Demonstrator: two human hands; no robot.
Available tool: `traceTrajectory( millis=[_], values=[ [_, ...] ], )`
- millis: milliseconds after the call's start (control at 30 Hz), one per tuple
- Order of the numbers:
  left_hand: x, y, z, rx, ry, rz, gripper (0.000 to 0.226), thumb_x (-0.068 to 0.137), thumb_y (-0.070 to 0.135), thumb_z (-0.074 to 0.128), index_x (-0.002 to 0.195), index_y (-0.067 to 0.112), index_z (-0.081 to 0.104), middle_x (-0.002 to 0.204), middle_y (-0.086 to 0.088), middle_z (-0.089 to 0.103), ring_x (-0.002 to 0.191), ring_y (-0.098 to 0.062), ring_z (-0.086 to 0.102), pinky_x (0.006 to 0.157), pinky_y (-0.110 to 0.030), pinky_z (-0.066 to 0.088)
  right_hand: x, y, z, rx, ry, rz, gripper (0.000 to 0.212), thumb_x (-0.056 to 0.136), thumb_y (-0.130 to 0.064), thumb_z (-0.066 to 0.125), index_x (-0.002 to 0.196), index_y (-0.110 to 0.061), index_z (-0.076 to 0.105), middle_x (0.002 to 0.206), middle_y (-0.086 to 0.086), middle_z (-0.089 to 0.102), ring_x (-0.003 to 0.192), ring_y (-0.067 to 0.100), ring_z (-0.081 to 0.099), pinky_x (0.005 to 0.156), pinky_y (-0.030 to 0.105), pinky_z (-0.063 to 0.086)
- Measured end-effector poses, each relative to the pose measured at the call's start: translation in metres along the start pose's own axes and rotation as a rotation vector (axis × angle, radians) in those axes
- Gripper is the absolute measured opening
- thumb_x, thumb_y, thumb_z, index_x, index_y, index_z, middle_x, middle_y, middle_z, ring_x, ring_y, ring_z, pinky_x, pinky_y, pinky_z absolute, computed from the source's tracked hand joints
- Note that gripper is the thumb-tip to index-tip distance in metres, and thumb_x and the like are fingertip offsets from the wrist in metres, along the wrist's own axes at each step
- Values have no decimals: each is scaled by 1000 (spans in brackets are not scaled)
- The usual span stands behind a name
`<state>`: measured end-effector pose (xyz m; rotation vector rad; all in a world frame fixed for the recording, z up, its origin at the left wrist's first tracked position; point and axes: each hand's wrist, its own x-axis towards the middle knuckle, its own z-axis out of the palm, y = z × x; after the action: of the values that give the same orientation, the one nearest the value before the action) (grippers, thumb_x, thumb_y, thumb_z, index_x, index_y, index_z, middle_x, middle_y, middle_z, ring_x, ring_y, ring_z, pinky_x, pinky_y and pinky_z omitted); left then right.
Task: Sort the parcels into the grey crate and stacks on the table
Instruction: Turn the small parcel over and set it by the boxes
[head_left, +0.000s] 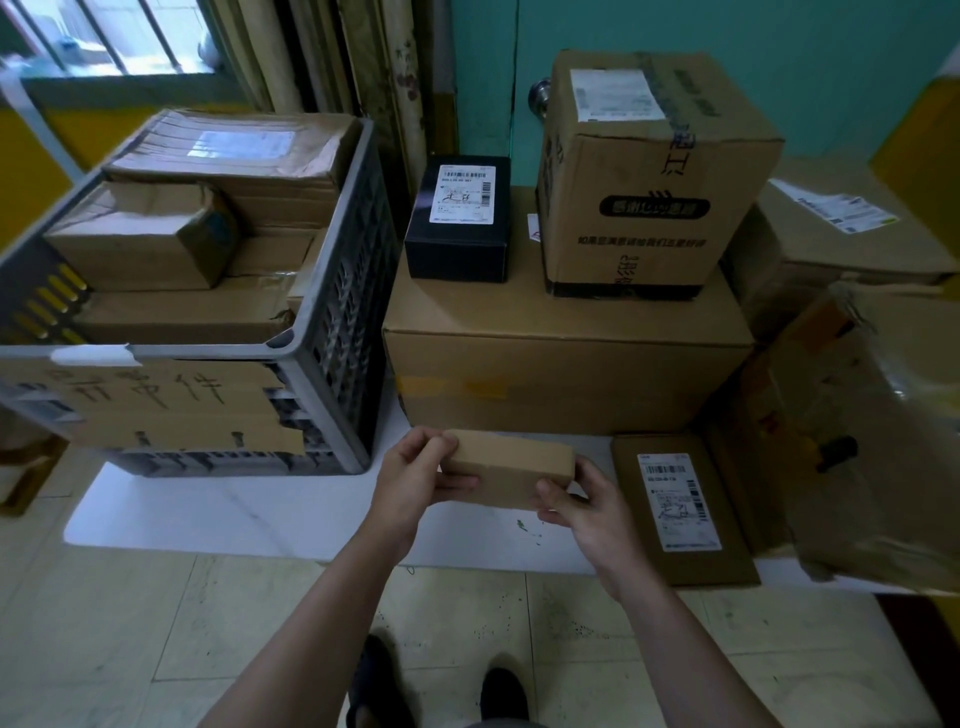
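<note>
While both hands grasp it, the small brown parcel (511, 470) hangs just above the near part of the white counter (249, 509). The left hand (415, 475) pinches its left end and the right hand (587, 506) curls round its near right corner. No label shows on the upper face.

From the parcel, the grey crate (337, 312) stands at ten o'clock, packed with cartons up to its rim. A large carton (561, 364) lies at twelve o'clock, bearing a black box (457, 223) and a tall carton (649, 182). A flat labelled parcel (680, 509) lies at four o'clock, just beside the right hand.

I judge three risks. The hold is at the ends only, so a loose pinch could let the parcel drop. The crate looks full, so anything laid on top may slide off. The flat parcel seems to overhang the counter's near edge, and a brush from the right forearm could tip it to the floor.

The counter is smooth and white, set over a pale tiled floor (156, 649). A barred window (104, 36) sits at eleven o'clock and a teal door (779, 52) at one o'clock, with a torn carton (857, 441) at three o'clock.
</note>
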<state>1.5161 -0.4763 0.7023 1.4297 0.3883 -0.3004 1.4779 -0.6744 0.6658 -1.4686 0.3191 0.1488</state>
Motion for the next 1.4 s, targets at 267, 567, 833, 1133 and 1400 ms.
traceTrajectory(
  millis=[267, 567, 833, 1133, 1400],
  values=[
    [-4, 1, 4, 6, 53, -18, 16, 99, 18, 57, 86, 9, 57, 93, -13, 59, 80, -49, 70, 75, -42, 62, -1, 3, -1, 10, -9, 6, 30, 88, -8, 70, 112, -24, 61, 122, 5, 64, 99, 22, 69, 70, 24, 58],
    [-11, -4, -2, -45, -66, 16, 27, 102, 28, 54, 110, 5, 65, 102, -10, 66, 85, -33, 73, 89, -44, 59, -1, 2, -1, 21, 7, 1, 33, 91, -11, 67, 122, -20, 57, 124, 5, 63, 104, 26, 67, 69, 22, 58],
    [-14, -8, -3, -99, -132, 26, 19, 101, 22, 54, 113, 16, 68, 104, -9, 68, 92, -32, 72, 84, -35, 59, -3, 1, -3, 12, 23, -8, 29, 93, -14, 64, 117, -28, 56, 121, 1, 64, 98, 21, 68, 68, 22, 57],
    [-12, -14, 0, -48, -185, 103, 31, 95, 10, 62, 127, 12, 63, 121, -4, 65, 93, -32, 73, 92, -38, 58, -6, -7, -7, 15, 54, -10, 28, 93, -16, 64, 121, -20, 59, 117, 5, 67, 94, 25, 70, 65, 21, 56],
    [-11, -11, -2, 172, -68, 215, 23, 98, 11, 60, 119, 19, 63, 115, -5, 63, 65, -20, 70, 72, -29, 60, -8, -13, -3, -4, 32, -42, 17, 94, -16, 63, 106, -27, 61, 108, -2, 68, 79, 25, 72, 60, 21, 55]
  ],
)
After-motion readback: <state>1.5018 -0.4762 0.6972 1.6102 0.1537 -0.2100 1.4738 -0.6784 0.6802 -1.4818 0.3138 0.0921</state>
